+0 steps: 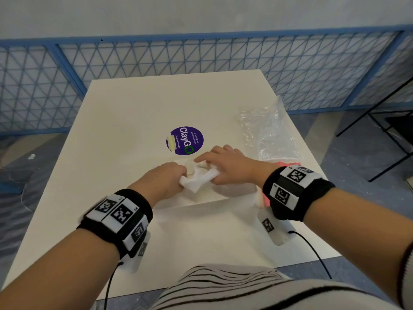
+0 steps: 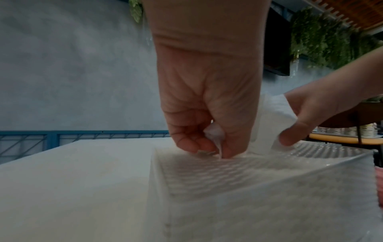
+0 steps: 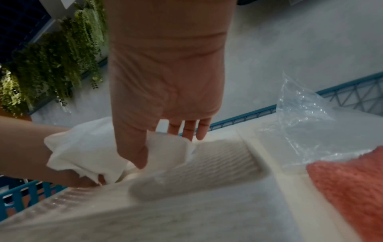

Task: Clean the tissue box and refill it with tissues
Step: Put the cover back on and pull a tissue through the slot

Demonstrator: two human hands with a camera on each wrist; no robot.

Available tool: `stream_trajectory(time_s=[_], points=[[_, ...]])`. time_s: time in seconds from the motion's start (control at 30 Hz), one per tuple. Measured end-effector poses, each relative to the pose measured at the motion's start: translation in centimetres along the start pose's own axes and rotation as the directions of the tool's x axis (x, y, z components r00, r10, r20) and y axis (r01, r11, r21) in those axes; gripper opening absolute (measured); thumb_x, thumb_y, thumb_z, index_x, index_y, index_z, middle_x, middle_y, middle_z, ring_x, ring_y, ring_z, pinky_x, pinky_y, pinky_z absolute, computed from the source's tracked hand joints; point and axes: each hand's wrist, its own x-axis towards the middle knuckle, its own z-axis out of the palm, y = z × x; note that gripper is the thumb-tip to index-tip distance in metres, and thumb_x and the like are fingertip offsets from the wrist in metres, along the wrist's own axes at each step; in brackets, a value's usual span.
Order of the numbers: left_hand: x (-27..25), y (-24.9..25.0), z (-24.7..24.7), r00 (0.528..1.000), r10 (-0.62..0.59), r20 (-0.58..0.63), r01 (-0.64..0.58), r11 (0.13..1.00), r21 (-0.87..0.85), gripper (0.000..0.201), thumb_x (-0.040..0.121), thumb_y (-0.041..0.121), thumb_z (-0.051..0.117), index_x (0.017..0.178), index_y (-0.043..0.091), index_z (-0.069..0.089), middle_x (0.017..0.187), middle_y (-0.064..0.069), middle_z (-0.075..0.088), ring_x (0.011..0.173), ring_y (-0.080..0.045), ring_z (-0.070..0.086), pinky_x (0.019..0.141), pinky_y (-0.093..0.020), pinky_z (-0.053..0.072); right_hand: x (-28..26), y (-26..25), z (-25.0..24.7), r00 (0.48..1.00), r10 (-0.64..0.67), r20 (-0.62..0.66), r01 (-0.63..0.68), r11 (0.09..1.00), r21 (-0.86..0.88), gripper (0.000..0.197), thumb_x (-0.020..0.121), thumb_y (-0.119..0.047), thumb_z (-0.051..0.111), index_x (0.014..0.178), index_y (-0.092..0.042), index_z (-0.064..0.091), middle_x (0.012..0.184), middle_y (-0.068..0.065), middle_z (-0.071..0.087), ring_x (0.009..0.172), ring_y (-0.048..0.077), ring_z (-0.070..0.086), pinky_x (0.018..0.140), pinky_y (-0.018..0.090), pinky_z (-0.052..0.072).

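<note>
A white textured tissue box (image 1: 233,191) lies on the table in front of me, its oval slot (image 3: 196,172) facing up. Both hands hold a crumpled white tissue (image 1: 198,180) over the top of the box. My left hand (image 1: 173,175) pinches one end of the tissue (image 2: 215,135) with curled fingers right at the box top (image 2: 228,176). My right hand (image 1: 220,168) pinches the other end (image 2: 273,114) between thumb and forefinger, its other fingers held out straight. In the right wrist view the tissue (image 3: 82,147) bunches between the left hand (image 3: 31,147) and the right hand (image 3: 165,98).
A pink cloth (image 3: 352,188) lies against the box's right side. An empty clear plastic bag (image 1: 272,133) sits on the table's right part. A purple round sticker (image 1: 185,140) marks the white table (image 1: 125,121). A blue mesh fence (image 1: 156,57) stands behind.
</note>
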Motion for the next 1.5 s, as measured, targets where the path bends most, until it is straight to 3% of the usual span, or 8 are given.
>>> stream_trajectory(time_s=[0.17, 0.3, 0.4, 0.57, 0.8, 1.2, 1.4, 1.5], points=[[-0.4, 0.3, -1.3, 0.999, -0.015, 0.048, 0.011, 0.997, 0.078, 0.039, 0.079, 0.043, 0.062, 0.114, 0.027, 0.053, 0.107, 0.002, 0.044, 0.105, -0.02, 0.041, 0.084, -0.031, 0.039, 0.7, -1.1, 0.6, 0.998, -0.051, 0.021, 0.049, 0.993, 0.109, 0.009, 0.092, -0.024, 0.056, 0.094, -0.016, 0.06, 0.096, -0.001, 0.061, 0.09, 0.017, 0.05, 0.084, 0.035, 0.036], [-0.9, 0.4, -1.8, 0.999, 0.036, -0.027, -0.043, 0.914, -0.404, 0.034, 0.075, 0.031, 0.074, 0.101, 0.028, 0.052, 0.093, 0.01, 0.052, 0.088, -0.014, 0.05, 0.073, -0.026, 0.043, 1.1, -1.2, 0.6, 1.0, 0.002, 0.017, -0.005, 0.978, 0.208, 0.011, 0.094, -0.017, 0.052, 0.083, -0.017, 0.05, 0.081, -0.002, 0.052, 0.082, 0.02, 0.047, 0.075, 0.035, 0.039], [-1.0, 0.1, -1.4, 0.993, 0.018, -0.118, -0.067, 0.902, -0.427, 0.013, 0.086, 0.021, 0.064, 0.092, 0.023, 0.053, 0.08, 0.011, 0.054, 0.076, -0.014, 0.051, 0.059, -0.021, 0.035, 1.1, -1.1, 0.5, 1.0, 0.014, 0.025, -0.02, 0.965, 0.263, 0.031, 0.088, -0.014, 0.06, 0.069, -0.027, 0.04, 0.072, -0.01, 0.046, 0.081, 0.019, 0.046, 0.068, 0.028, 0.034], [-0.6, -0.6, -0.6, 0.992, 0.012, -0.126, -0.04, 0.974, -0.222, 0.023, 0.09, 0.022, 0.056, 0.07, 0.025, 0.043, 0.078, 0.003, 0.054, 0.081, -0.024, 0.055, 0.067, -0.032, 0.041, 0.7, -0.5, 0.3, 0.995, 0.041, 0.095, -0.066, 0.959, 0.277, 0.011, 0.084, -0.02, 0.067, 0.092, -0.02, 0.061, 0.087, -0.002, 0.059, 0.081, 0.018, 0.052, 0.07, 0.026, 0.037], [0.2, 0.2, -0.3, 0.996, 0.043, -0.077, -0.042, 0.999, 0.009, 0.031, 0.088, 0.029, 0.054, 0.063, 0.021, 0.037, 0.07, 0.003, 0.05, 0.072, -0.022, 0.05, 0.055, -0.028, 0.03, 0.8, -0.6, -0.1, 0.968, 0.135, 0.209, -0.144, 0.989, 0.026, 0.033, 0.096, -0.037, 0.049, 0.064, -0.029, 0.041, 0.07, -0.011, 0.045, 0.073, 0.014, 0.044, 0.081, 0.032, 0.029], [-0.4, 1.6, -1.0, 0.998, 0.033, 0.044, -0.039, 0.99, 0.132, 0.028, 0.1, 0.036, 0.023, 0.104, 0.017, 0.044, 0.082, -0.001, 0.052, 0.089, -0.025, 0.041, 0.07, -0.033, 0.029, 0.6, -1.4, 0.5, 0.971, 0.137, 0.194, -0.085, 0.964, -0.251, 0.047, 0.1, -0.043, 0.027, 0.091, -0.01, 0.059, 0.088, 0.003, 0.055, 0.088, 0.021, 0.044, 0.088, 0.036, 0.027], [-0.8, 1.1, -0.3, 0.998, 0.055, 0.003, -0.055, 0.998, 0.014, 0.015, 0.098, 0.027, 0.032, 0.107, 0.018, 0.041, 0.081, 0.003, 0.053, 0.086, -0.026, 0.044, 0.075, -0.033, 0.039, -0.4, -0.5, -0.3, 0.967, 0.127, 0.22, -0.085, 0.979, -0.187, 0.037, 0.094, -0.053, 0.039, 0.069, -0.027, 0.046, 0.085, -0.002, 0.058, 0.088, 0.021, 0.047, 0.087, 0.035, 0.027], [-1.7, 0.2, -0.5, 0.995, 0.068, -0.069, -0.085, 0.954, -0.287, 0.025, 0.094, 0.026, 0.048, 0.119, 0.02, 0.045, 0.1, 0.003, 0.056, 0.087, -0.019, 0.052, 0.07, -0.028, 0.04, -1.5, 0.6, -1.6, 0.949, 0.163, 0.269, -0.161, 0.987, -0.028, 0.02, 0.093, -0.046, 0.047, 0.103, -0.031, 0.057, 0.103, -0.007, 0.057, 0.102, 0.02, 0.047, 0.095, 0.035, 0.031]])
